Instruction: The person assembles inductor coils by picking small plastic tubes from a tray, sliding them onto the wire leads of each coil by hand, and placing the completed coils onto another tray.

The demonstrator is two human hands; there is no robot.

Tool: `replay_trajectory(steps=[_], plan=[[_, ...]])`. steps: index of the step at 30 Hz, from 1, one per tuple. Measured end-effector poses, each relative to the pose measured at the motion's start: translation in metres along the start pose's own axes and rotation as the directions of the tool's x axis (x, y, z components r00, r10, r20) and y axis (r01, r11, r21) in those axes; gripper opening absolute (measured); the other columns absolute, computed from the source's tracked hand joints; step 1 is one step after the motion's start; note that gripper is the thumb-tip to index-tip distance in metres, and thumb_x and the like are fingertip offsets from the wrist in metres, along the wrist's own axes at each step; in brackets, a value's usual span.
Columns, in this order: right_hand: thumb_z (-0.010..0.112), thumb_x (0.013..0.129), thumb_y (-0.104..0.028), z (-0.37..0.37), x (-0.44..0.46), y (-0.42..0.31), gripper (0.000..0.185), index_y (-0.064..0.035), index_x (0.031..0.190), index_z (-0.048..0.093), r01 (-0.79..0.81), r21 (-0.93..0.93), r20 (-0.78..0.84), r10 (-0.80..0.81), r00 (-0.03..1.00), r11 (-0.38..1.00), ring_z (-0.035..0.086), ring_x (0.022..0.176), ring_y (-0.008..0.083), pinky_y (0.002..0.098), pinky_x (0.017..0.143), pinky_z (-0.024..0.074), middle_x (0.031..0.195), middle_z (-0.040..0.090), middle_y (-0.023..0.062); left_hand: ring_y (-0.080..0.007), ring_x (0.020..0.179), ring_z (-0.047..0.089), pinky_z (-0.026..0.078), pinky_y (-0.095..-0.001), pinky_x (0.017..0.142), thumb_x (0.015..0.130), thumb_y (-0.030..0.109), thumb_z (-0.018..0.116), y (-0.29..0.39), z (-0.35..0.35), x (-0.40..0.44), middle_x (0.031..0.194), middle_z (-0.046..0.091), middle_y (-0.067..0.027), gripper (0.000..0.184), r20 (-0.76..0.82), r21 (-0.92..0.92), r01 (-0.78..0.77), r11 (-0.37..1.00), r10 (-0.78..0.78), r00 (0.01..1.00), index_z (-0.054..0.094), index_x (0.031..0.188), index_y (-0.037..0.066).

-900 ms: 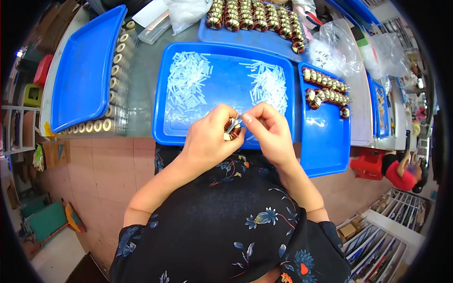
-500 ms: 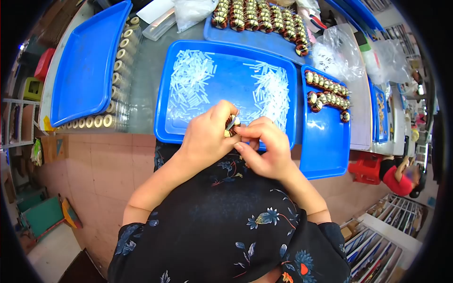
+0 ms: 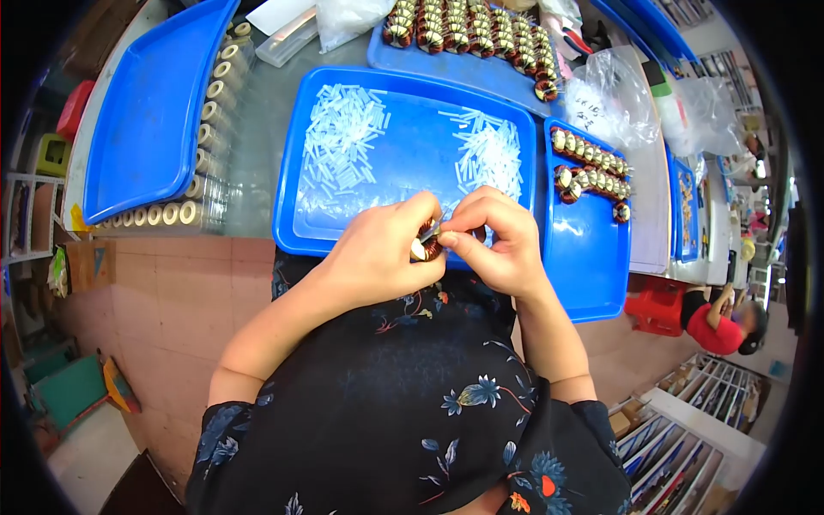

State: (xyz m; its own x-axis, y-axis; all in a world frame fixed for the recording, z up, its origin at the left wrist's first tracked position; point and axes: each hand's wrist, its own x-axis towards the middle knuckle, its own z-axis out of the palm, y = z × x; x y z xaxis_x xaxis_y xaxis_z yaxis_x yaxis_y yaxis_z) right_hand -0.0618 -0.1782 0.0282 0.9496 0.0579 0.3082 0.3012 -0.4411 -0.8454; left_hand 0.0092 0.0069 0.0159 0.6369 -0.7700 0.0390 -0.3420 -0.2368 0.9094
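Note:
My left hand is closed around a small copper-wound toroidal coil with pale yellowish parts. Against the coil's right side, my right hand has its thumb and fingertips pinched together. What sits in that pinch is too small to make out. Both hands are over the near edge of a blue tray. In that tray lie two heaps of short clear-white tubes, a left heap and a right heap; my right hand partly covers the right one.
A narrower blue tray on the right holds rows of wound coils. More coils stand in rows on a tray behind. At left, another blue tray rests over pale rings. Plastic bags lie back right; a person sits far right.
The coil has turned in my left hand, so a pale end now faces the camera. My right hand has shifted slightly up and right, still pinching. The whole view has moved a little.

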Motion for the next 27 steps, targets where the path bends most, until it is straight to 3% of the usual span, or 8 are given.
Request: replay_trajectory(steps=[3,7,10,16,18,20,23,27], plan=[[0.076,0.076,-0.003,0.007,0.0,-0.005,0.01,-0.0037,0.084,0.069,0.03,-0.016,-0.001,-0.03,1.0,0.999,0.065,0.074,0.0197,0.0303,0.064,0.0505,0.082,0.068,0.0077,-0.0325,0.068,0.065,0.048,-0.0376,0.06,0.072,0.012,0.073,-0.002,0.001,0.0,0.074,0.062,-0.0144,0.029,-0.032,0.006,-0.035,0.999,0.035,0.999,0.054,0.092,0.004],[0.076,0.074,-0.005,0.017,-0.006,-0.022,0.013,-0.0056,0.082,0.066,0.367,-0.352,0.132,-0.342,0.93,0.861,0.065,0.068,0.026,0.0343,0.059,0.0523,0.08,0.065,0.0091,-0.0337,0.069,0.064,0.048,-0.0385,0.06,0.071,0.01,0.074,-0.009,0.003,-0.001,0.075,0.062,-0.0159,0.03,-0.035,0.06,-0.131,0.989,0.134,0.99,0.054,0.092,0.004],[0.075,0.074,-0.004,0.003,0.005,-0.008,0.013,-0.0075,0.082,0.065,0.228,-0.215,0.093,-0.212,0.973,0.95,0.065,0.069,0.0255,0.0349,0.059,0.0521,0.08,0.065,0.0081,-0.0362,0.071,0.064,0.048,-0.0393,0.061,0.07,0.008,0.074,-0.005,-0.001,-0.001,0.076,0.062,-0.0167,0.03,-0.004,0.004,-0.052,0.999,0.052,0.999,0.054,0.092,0.003],[0.074,0.074,-0.004,0.006,0.008,-0.006,0.015,-0.0097,0.085,0.065,0.216,-0.199,0.07,-0.206,0.976,0.956,0.065,0.069,0.0283,0.0354,0.059,0.0513,0.08,0.065,0.0073,-0.039,0.072,0.064,0.048,-0.0404,0.062,0.071,0.008,0.073,0.001,-0.005,-0.002,0.075,0.061,-0.0192,0.028,-0.004,0.018,-0.01,1.0,0.01,1.0,0.053,0.089,0.002],[0.074,0.075,-0.007,0.023,0.002,-0.019,0.013,-0.0104,0.084,0.066,0.296,-0.282,0.069,-0.289,0.955,0.913,0.064,0.065,0.0278,0.0362,0.056,0.0494,0.078,0.065,0.0071,-0.0429,0.077,0.064,0.049,-0.0478,0.063,0.072,0.016,0.072,-0.003,-0.007,-0.001,0.078,0.064,-0.0208,0.03,0.051,0.094,-0.09,0.992,0.085,0.995,0.053,0.091,0.004],[0.074,0.075,-0.007,0.018,0.0,-0.021,0.012,-0.01,0.081,0.063,0.319,-0.268,0.184,-0.277,0.943,0.909,0.062,0.064,0.0283,0.0374,0.056,0.0485,0.075,0.063,0.0076,-0.0431,0.077,0.064,0.049,-0.0477,0.063,0.072,0.015,0.072,-0.004,-0.007,-0.004,0.078,0.064,-0.0205,0.029,0.06,0.081,-0.094,0.992,0.089,0.994,0.053,0.091,0.004],[0.075,0.074,-0.008,0.022,0.009,-0.016,0.013,-0.0096,0.079,0.063,0.269,-0.239,0.052,-0.264,0.963,0.933,0.062,0.064,0.0274,0.0379,0.056,0.0486,0.074,0.062,0.0074,-0.0424,0.078,0.064,0.05,-0.0474,0.064,0.072,0.015,0.073,-0.002,-0.007,-0.005,0.08,0.065,-0.0196,0.03,0.047,0.018,-0.064,0.998,0.063,0.997,0.053,0.091,0.004],[0.078,0.071,-0.007,0.013,0.011,-0.011,0.016,-0.0089,0.081,0.065,0.246,-0.186,0.127,-0.225,0.966,0.951,0.065,0.066,0.0268,0.0355,0.058,0.0503,0.078,0.066,0.0075,-0.041,0.071,0.063,0.047,-0.0406,0.059,0.072,0.009,0.071,-0.003,-0.009,-0.009,0.075,0.062,-0.0188,0.026,0.04,-0.039,-0.012,0.999,0.013,0.999,0.052,0.088,0.002]])
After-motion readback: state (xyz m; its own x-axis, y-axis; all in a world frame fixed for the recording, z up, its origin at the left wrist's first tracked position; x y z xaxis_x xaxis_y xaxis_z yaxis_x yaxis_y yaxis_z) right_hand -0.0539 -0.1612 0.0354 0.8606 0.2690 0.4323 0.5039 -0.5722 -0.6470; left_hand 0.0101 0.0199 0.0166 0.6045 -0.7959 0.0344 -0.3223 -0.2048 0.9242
